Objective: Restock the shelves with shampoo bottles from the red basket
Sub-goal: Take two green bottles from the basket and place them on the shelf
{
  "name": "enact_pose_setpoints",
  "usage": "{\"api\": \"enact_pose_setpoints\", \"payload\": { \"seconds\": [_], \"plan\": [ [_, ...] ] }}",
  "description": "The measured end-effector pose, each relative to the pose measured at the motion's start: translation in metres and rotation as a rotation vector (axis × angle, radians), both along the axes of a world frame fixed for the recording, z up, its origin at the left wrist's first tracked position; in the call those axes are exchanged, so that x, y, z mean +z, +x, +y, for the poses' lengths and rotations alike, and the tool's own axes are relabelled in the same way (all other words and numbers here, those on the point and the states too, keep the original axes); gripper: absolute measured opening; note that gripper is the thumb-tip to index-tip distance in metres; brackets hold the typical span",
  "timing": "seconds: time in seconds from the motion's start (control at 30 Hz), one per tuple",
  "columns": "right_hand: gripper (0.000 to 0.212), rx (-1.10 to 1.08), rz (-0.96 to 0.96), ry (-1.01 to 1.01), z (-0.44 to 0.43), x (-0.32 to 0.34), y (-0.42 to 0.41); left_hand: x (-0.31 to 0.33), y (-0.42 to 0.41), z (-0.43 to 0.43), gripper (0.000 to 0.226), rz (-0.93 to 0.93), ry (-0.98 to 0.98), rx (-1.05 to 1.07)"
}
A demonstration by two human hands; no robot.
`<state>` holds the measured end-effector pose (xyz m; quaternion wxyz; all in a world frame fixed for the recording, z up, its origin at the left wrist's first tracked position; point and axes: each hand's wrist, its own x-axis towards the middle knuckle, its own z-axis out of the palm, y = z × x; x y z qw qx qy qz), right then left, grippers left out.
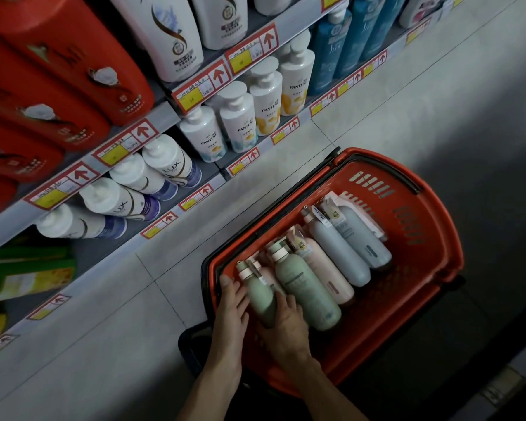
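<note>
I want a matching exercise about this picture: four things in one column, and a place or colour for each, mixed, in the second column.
1. Pantene bottles
2. Lux bottles
3. red basket
4. small green bottle

a. white, purple base
b. between left hand and right hand
c. white, yellow on label
d. on the floor

Pairs: 1-c, 2-a, 3-d, 4-b
</note>
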<state>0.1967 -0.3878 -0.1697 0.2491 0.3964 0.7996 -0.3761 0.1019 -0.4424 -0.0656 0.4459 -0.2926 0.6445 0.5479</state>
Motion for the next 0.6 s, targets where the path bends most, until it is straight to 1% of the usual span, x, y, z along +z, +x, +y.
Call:
{"api": "enact_pose_setpoints", "payload": {
  "seconds": [0.03,0.1,0.17,0.3,0.37,0.43,0.5,0.53,0.6],
  "plan": [
    [0.084,-0.079,0.056,-0.055,0.002,0.002,0.004,0.002,-0.001,-0.002,0.084,0.019,0.009,0.004],
    [0.075,-0.269,0.172,-0.225,0.012,0.015,0.012,0.005,-0.004,-0.005,0.089,0.058,0.024,0.018],
    [0.064,-0.470,0.274,-0.403,0.030,0.037,0.021,0.008,-0.007,-0.005,0.087,0.084,0.038,0.032],
    [0.061,-0.707,0.378,-0.574,0.080,0.089,0.033,0.009,-0.002,0.002,0.082,0.096,0.022,0.001],
    [0.062,-0.777,0.430,-0.669,0.104,0.110,0.034,0.003,0.003,0.010,0.084,0.062,0.027,-0.016],
    [0.069,-0.833,0.472,-0.774,0.123,0.125,0.032,-0.006,0.008,0.018,0.086,0.027,0.012,-0.027],
    [0.081,-0.867,0.506,-0.863,0.140,0.132,0.029,-0.016,0.012,0.027,0.078,0.006,-0.026,-0.009],
    [0.081,-0.865,0.528,-0.905,0.148,0.135,0.027,-0.022,0.015,0.031,0.072,0.005,-0.044,-0.011],
    [0.064,-0.845,0.576,-0.970,0.159,0.137,0.021,-0.030,0.020,0.038,0.066,0.031,-0.070,-0.098]
  ]
}}
